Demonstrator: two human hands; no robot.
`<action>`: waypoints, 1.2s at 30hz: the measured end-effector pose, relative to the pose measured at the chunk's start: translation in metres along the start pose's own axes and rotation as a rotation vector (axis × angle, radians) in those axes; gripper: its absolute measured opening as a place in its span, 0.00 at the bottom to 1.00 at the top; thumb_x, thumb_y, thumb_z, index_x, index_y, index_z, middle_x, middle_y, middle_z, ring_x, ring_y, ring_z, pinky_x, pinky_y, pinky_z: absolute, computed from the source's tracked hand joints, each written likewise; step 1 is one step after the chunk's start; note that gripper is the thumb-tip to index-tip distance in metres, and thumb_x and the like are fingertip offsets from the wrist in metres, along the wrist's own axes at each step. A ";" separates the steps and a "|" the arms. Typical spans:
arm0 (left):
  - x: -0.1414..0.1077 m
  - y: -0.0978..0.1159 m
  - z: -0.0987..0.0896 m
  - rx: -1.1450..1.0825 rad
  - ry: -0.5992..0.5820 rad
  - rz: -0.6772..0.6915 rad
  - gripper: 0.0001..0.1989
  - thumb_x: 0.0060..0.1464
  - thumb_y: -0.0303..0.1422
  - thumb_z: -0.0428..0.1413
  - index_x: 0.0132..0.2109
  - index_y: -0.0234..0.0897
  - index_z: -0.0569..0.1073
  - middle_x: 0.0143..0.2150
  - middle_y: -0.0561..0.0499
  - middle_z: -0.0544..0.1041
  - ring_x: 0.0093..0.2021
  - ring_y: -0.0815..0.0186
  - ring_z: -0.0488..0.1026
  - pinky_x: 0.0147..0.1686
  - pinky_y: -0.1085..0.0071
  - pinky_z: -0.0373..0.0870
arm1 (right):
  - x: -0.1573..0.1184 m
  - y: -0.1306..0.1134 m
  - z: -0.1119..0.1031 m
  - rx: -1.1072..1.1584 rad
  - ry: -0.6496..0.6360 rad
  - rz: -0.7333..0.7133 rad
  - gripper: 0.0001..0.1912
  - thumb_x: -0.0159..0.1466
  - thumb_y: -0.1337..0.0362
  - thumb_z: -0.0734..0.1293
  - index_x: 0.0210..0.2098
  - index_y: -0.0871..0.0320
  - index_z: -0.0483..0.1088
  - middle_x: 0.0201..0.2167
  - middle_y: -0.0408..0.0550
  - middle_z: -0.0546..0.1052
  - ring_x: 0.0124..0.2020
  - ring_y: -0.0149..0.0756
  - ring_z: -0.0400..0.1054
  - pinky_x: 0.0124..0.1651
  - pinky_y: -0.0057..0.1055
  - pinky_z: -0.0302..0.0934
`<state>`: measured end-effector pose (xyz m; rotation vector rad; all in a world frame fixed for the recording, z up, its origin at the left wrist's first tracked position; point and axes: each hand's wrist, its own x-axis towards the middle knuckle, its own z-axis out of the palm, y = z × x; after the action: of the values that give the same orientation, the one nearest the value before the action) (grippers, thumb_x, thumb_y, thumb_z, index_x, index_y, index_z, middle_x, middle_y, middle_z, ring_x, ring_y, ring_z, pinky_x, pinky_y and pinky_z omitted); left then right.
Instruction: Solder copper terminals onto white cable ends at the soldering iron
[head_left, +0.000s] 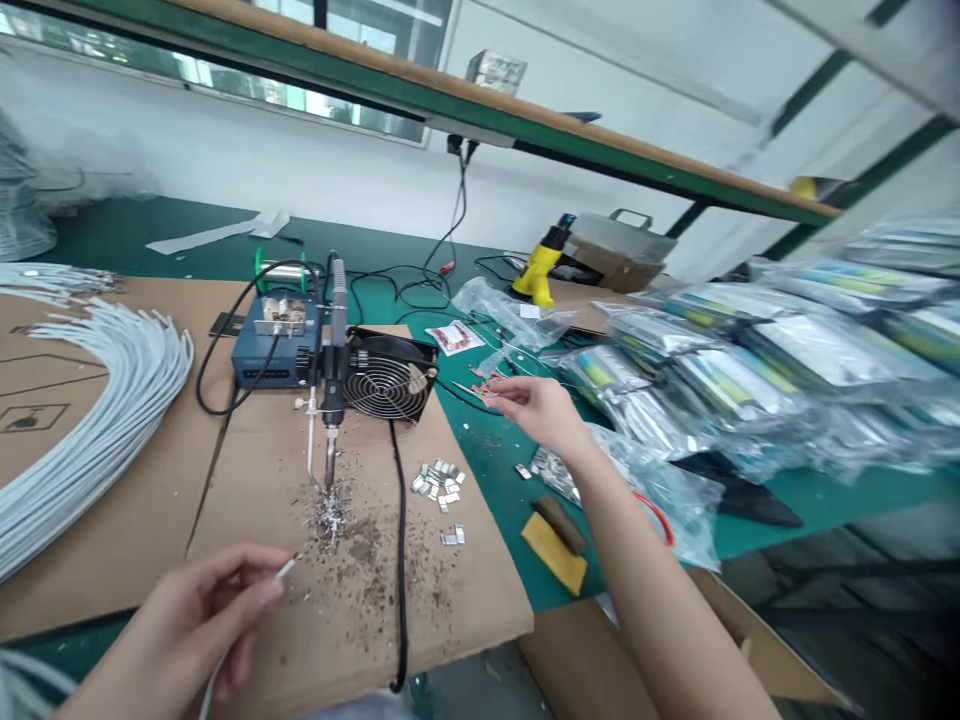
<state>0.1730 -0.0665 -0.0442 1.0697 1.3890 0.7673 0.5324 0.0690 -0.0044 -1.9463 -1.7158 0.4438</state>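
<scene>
- Left hand [191, 625]: at the lower left, over the near edge of the cardboard sheet [247, 470]; thumb and fingers pinched narrow on a thin white wire [287, 569]. The wire's short bare tip points up and right, toward the solder debris [334, 515].
- White wire, appearance: slim, pale sheath, its end a shade darker — too small to tell more. Its lower run passes under the hand and out of the frame.
- Right hand [536, 408]: stretched out over the green bench [487, 450], fingers loosely spread, fingertips at a few small red-and-white parts [484, 392]. Whether it grips one cannot be told.
- One soldering iron [332, 390] stands upright in its holder, tip down into the grey debris pile on the cardboard.
- One blue station box [274, 350] behind the iron; one black fan [388, 375] just beside it on the right.
- One black cable [400, 560] runs down the cardboard from the fan.
- Small metal clips [439, 478]: a loose cluster of about a dozen right of the cable, two more a little nearer — exact count uncertain.
- One large bundle of white cables [97, 420] curves across the left side.
- One yellow sponge [555, 555] near the right forearm.
- Stacked plastic bags [750, 370] fill the right side; number cannot be counted.
</scene>
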 end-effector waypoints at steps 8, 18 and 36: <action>0.047 0.035 -0.005 0.123 -0.318 -0.057 0.18 0.45 0.47 0.60 0.32 0.35 0.71 0.21 0.61 0.67 0.13 0.75 0.64 0.11 0.80 0.60 | -0.090 -0.079 0.070 0.931 -0.620 0.076 0.17 0.51 0.56 0.77 0.30 0.60 0.70 0.22 0.42 0.76 0.20 0.28 0.70 0.25 0.26 0.68; 0.060 0.042 -0.007 0.084 -0.371 -0.086 0.18 0.45 0.44 0.60 0.38 0.33 0.77 0.22 0.60 0.70 0.14 0.76 0.64 0.12 0.80 0.61 | -0.093 -0.098 0.108 1.164 -0.757 0.270 0.20 0.48 0.56 0.79 0.31 0.62 0.71 0.23 0.43 0.79 0.20 0.26 0.73 0.25 0.22 0.69; 0.062 0.038 -0.010 0.072 -0.429 -0.068 0.14 0.51 0.43 0.59 0.35 0.35 0.78 0.22 0.60 0.69 0.12 0.78 0.62 0.10 0.85 0.59 | -0.094 -0.099 0.106 1.208 -0.720 0.261 0.17 0.50 0.57 0.79 0.31 0.60 0.72 0.24 0.43 0.80 0.19 0.26 0.71 0.24 0.23 0.68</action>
<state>0.1745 0.0057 -0.0317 1.1576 1.0839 0.4077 0.3787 0.0000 -0.0431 -1.0893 -0.9885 1.9057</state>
